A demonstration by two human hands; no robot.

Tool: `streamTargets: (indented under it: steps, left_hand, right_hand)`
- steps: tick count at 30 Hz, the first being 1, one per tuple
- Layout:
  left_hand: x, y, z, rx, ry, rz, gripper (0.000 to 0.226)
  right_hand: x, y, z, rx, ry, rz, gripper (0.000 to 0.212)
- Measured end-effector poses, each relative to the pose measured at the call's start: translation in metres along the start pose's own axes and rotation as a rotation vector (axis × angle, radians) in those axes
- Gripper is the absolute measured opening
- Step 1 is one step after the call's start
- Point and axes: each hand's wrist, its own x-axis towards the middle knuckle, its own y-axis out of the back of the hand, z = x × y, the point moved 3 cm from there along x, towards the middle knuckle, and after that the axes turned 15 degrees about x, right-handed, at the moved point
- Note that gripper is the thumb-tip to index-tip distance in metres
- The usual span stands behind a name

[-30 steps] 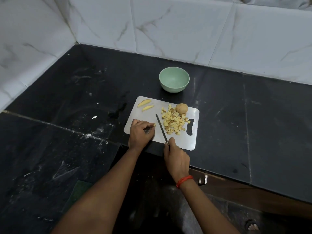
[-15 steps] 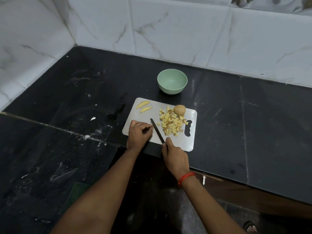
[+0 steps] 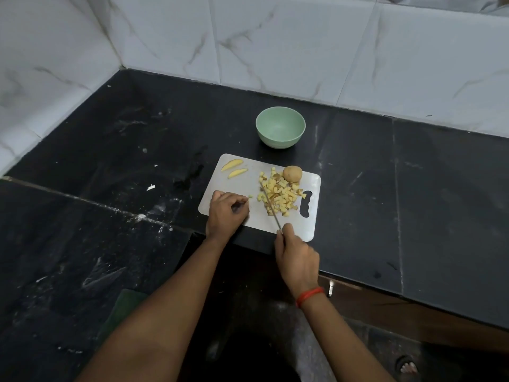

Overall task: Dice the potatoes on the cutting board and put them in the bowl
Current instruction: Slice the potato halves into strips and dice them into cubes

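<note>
Gripping the handle of the knife (image 3: 271, 208), the fingers (image 3: 287, 229) of the right hand (image 3: 297, 257) are wrapped closed around it, with the forefinger laid forward toward the blade. The thin blade is angled away from the body and is set against the left edge of the pile of diced potato (image 3: 279, 195). The fingers (image 3: 239, 201) of the left hand (image 3: 227, 213) are curled under, and their tips are pressed down toward the cutting board (image 3: 311, 224). A small pale bit of potato (image 3: 250, 196) is seen right at those fingertips; whether it is pinched cannot be told.

The diced pile is spread over the right half of the board, close to the handle cut-out. A whole unpeeled potato (image 3: 292, 173) is placed at the far edge of the pile, touching it. Two potato wedges (image 3: 234, 169) are laid side by side at the far left corner of the board, well apart from the dice. The green bowl (image 3: 279, 142) is stood on the black counter (image 3: 110, 161) just beyond the board, and no potato is seen in it. A red thread (image 3: 309, 296) is worn on the right wrist. The counter is backed by white marbled tiles (image 3: 289, 51).
</note>
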Motion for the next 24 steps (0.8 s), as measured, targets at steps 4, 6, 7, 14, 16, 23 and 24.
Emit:
streamTargets:
  steps: [4, 6, 7, 14, 16, 23, 24]
  left_hand:
    - [0.001, 0.000, 0.000, -0.021, 0.009, -0.012, 0.027]
    - [0.004, -0.003, -0.002, -0.012, -0.007, -0.042, 0.030]
    - [0.007, -0.006, -0.004, -0.004, -0.009, -0.058, 0.031]
    - [0.043, -0.020, 0.021, 0.064, 0.020, -0.175, 0.028]
    - [0.053, -0.025, 0.032, 0.063, -0.014, -0.230, 0.028]
    - [0.060, -0.013, 0.037, 0.019, -0.021, -0.126, 0.033]
    - [0.063, -0.009, 0.032, 0.050, 0.002, -0.073, 0.033]
  right_hand:
    - [0.033, 0.017, 0.013, 0.128, 0.031, 0.187, 0.018]
    - [0.045, 0.020, 0.025, 0.228, 0.011, 0.242, 0.020]
    - [0.048, 0.020, 0.031, 0.266, -0.003, 0.247, 0.020]
    - [0.051, 0.012, 0.045, 0.347, -0.052, 0.207, 0.021]
    - [0.052, 0.011, 0.046, 0.333, -0.047, 0.197, 0.021]
    - [0.053, 0.010, 0.045, 0.320, -0.044, 0.199, 0.020]
    - [0.053, 0.010, 0.045, 0.322, -0.044, 0.200, 0.020]
